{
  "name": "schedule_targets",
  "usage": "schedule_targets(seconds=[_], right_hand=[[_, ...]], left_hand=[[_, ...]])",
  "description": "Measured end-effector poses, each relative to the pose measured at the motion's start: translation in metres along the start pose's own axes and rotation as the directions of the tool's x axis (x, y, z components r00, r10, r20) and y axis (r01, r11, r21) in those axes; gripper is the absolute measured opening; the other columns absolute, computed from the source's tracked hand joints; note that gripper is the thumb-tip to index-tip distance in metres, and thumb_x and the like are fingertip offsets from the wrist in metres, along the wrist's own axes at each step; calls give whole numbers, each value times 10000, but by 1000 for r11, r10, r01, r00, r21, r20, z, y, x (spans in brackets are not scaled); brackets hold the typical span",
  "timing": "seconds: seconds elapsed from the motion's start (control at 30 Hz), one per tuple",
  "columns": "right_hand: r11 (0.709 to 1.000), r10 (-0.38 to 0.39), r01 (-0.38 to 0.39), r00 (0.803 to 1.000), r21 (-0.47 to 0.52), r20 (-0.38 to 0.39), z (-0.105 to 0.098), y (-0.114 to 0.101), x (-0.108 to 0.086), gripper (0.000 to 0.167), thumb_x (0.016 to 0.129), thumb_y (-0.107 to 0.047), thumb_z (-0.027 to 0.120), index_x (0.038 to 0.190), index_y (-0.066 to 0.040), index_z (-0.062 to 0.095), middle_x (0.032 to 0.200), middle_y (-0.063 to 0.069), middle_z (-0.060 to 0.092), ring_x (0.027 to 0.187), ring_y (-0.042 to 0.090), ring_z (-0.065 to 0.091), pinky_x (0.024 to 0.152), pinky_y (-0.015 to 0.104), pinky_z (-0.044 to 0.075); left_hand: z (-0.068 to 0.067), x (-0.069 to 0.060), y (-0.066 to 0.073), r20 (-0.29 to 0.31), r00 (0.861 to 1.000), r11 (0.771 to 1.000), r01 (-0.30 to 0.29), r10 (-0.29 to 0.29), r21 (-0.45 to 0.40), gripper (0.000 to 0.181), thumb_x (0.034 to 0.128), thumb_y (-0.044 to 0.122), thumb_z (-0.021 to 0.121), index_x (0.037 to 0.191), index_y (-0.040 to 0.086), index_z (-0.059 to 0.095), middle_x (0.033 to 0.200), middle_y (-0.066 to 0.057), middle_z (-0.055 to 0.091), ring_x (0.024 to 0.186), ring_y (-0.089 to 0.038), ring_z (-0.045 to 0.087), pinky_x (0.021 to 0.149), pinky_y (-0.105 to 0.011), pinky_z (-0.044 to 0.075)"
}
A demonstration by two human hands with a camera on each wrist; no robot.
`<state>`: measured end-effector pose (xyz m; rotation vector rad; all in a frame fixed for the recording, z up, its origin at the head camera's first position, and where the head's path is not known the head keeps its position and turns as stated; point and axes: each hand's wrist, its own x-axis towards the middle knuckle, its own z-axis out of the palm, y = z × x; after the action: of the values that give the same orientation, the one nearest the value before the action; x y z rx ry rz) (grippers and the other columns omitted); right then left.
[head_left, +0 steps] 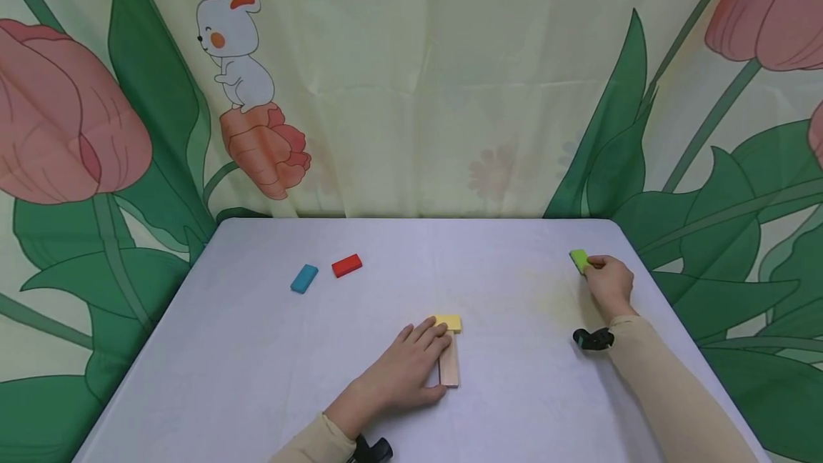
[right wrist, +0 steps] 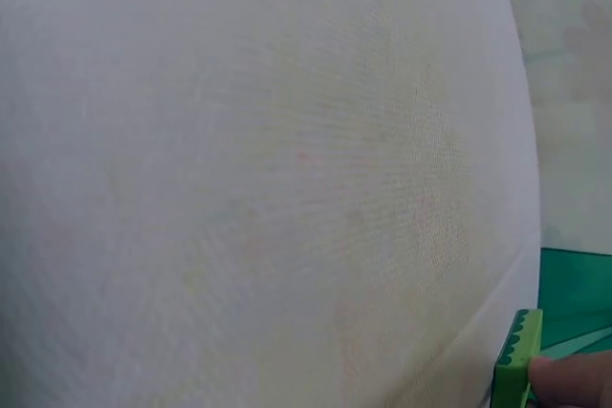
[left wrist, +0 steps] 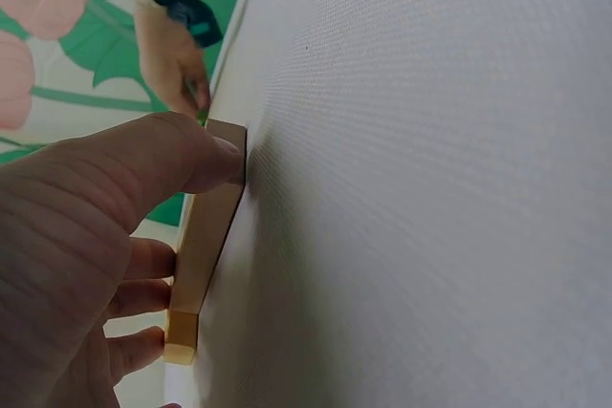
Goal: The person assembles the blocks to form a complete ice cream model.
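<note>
One plain wooden block (head_left: 450, 366) lies under the edge of the left hand (head_left: 403, 371), whose thumb is at its near end while the fingertips reach along it, the hand gripping it lightly. Set crosswise against the far end of the plain wooden block is a yellow block (head_left: 451, 323), also touched by those fingers. Well to the right of the plain wooden block and beyond it, the right hand (head_left: 609, 284) pinches one end of a green block (head_left: 579, 261) (whether that block touches the cloth, I cannot tell).

The plain wooden block is long, smooth and straight-edged; the yellow one is a shorter slab. The green piece is a flat oblong with darker scallops along one edge, seen from the right wrist. Beneath them spreads a white cloth (head_left: 514, 391), finely woven, with a faint yellowish patch to the right of the plain wooden block.

Beyond and to the left of the plain wooden block are a red block (head_left: 348, 265) and a blue block (head_left: 304, 279), near each other but apart. From the head view, the left hand hides part of the plain wooden block and a corner of the yellow one. Farthest beyond the plain wooden block hangs a creased backdrop (head_left: 418, 91) printed with tulips and a rabbit.
</note>
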<state>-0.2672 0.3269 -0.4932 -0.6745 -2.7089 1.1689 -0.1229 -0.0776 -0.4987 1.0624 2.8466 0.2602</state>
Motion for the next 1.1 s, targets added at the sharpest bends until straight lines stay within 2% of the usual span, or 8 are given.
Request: schedule_targets(seconds=[0.23,0.63,0.87,1.1], right_hand=[[998,-45,45,999,-46,3,3,-5,-5,390,997,-63,551,1349,99,594,1307,327,609,1245,477,539,1054,594,442],[996,-81,83,996,-45,32,13,-14,-16,371,996,-71,577,1337,65,627,1294,308,629,1218,448,566,1022,563,472],[995,-96,98,993,-29,65,20,-18,-21,363,1014,-79,582,1349,53,629,1322,297,620,1253,444,541,1054,574,462],[982,-185,188,980,-30,79,27,-22,-26,327,1009,-68,602,1307,46,672,1306,290,650,1252,446,561,1052,577,449]], left_hand=[[0,-1,1,-20,1000,1000,-5,5,12,733,938,503,658,1541,144,449,1639,-17,392,1568,-258,283,1212,-531,364],[1,0,1,-2,1000,1000,3,-3,17,743,938,485,664,1553,138,433,1650,-29,378,1577,-258,261,1226,-524,346],[1,-1,1,0,1000,1000,5,-5,19,744,935,487,667,1551,141,435,1648,-24,380,1575,-253,264,1220,-528,353],[0,0,1,1,1000,1000,1,-1,18,744,936,488,671,1552,147,433,1648,-22,377,1575,-256,263,1220,-529,352]])
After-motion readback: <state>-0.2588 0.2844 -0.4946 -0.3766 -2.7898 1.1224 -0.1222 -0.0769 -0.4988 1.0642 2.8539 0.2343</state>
